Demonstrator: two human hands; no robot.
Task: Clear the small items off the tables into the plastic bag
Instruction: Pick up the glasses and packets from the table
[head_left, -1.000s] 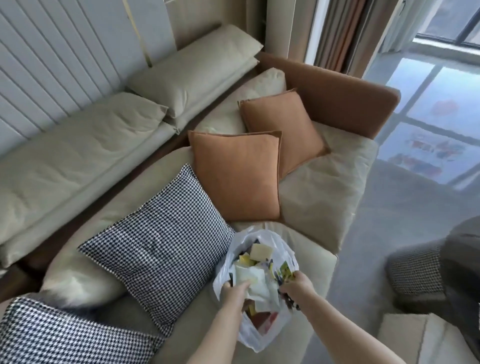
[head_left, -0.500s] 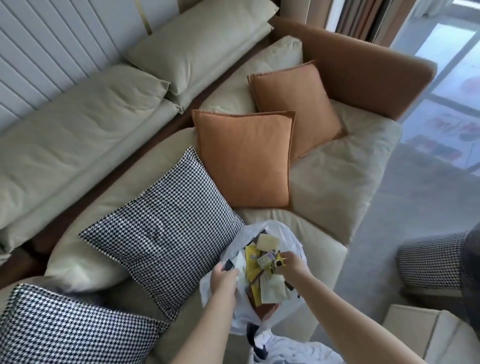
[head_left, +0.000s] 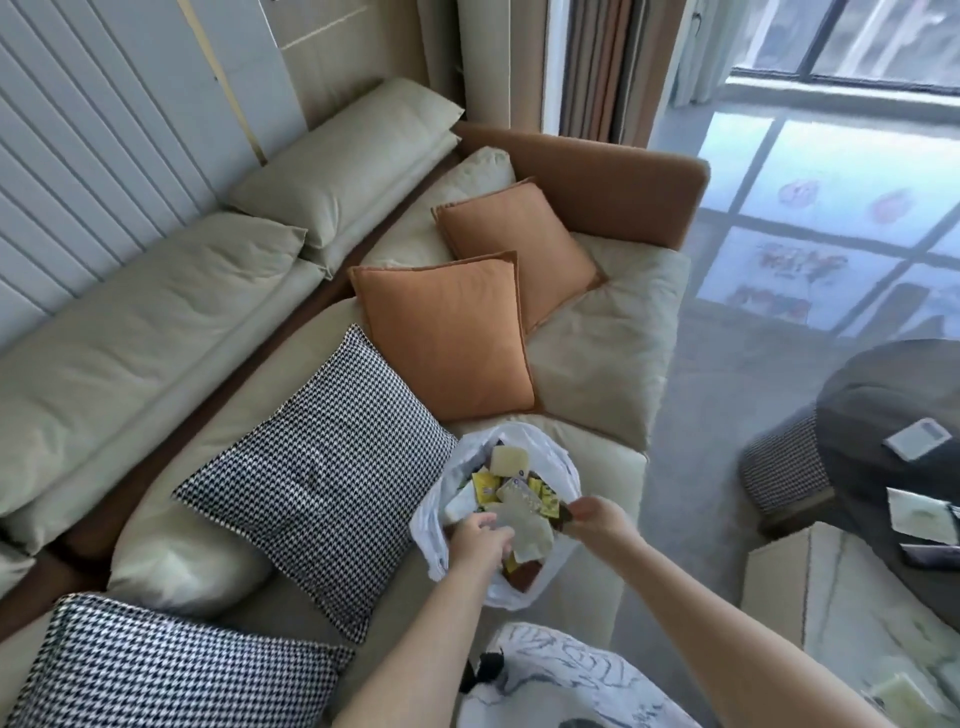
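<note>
The plastic bag (head_left: 511, 525) stands on the front edge of the sofa (head_left: 613, 332), between the checked cushion (head_left: 322, 467) and the edge of the seat, and it is already full of small packets (head_left: 511, 491) up to its mouth. The main risk, I think, is that the bag tips toward the floor or that packets spill out, because it stands so near the edge and the thin plastic gives little support; letting go of one side too early could cause this. A second risk is that items are forgotten: on the dark desk (head_left: 883, 415) at the right, 2 or 3 flat items (head_left: 917, 439) can be seen, well apart from the bag. The left hand (head_left: 478, 540) is at the near left side of the bag mouth with curled fingers, and it seems to grip the rim or a pale packet; which of the 2 I cannot tell. The right hand (head_left: 597, 519) pinches something dark at the right side of the mouth, probably the bag edge or a small packet.
</note>
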